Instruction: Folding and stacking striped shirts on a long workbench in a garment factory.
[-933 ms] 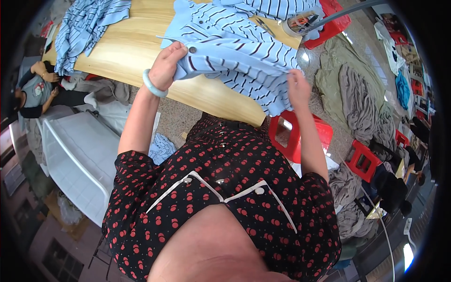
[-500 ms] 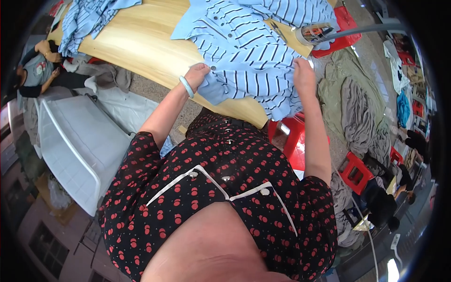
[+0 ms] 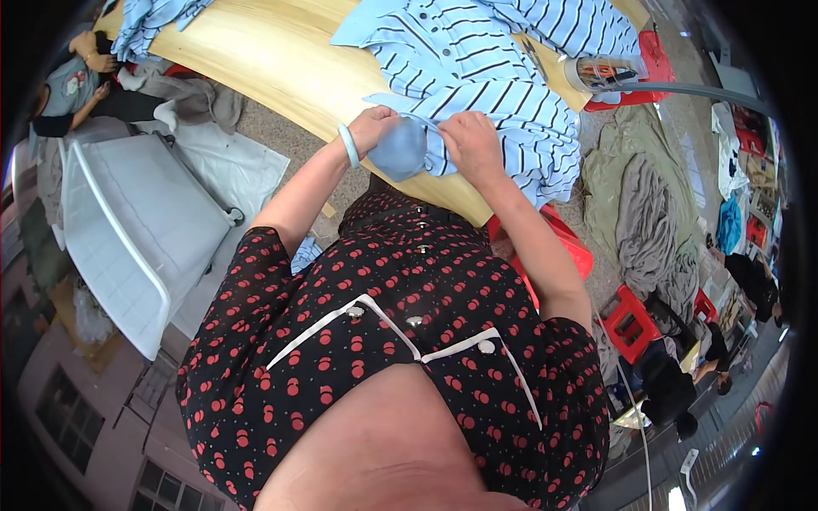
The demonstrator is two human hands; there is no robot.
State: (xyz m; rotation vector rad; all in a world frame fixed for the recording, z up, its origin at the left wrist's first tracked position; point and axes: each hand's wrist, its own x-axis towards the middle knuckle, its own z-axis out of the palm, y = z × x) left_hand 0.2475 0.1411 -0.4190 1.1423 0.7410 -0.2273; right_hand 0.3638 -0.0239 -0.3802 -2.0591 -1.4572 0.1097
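Hands, left (image 3: 373, 129) and right (image 3: 470, 143), both clenched on striped shirt (image 3: 477, 81) hem at wooden table (image 3: 281, 60) edge

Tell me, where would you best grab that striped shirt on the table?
Probably by the near hem of the striped shirt, coming from the table's front edge. That edge hangs toward the person, and both the left hand and right hand already bunch the fabric there.

Head-worn fisheye, steeply downward, close.
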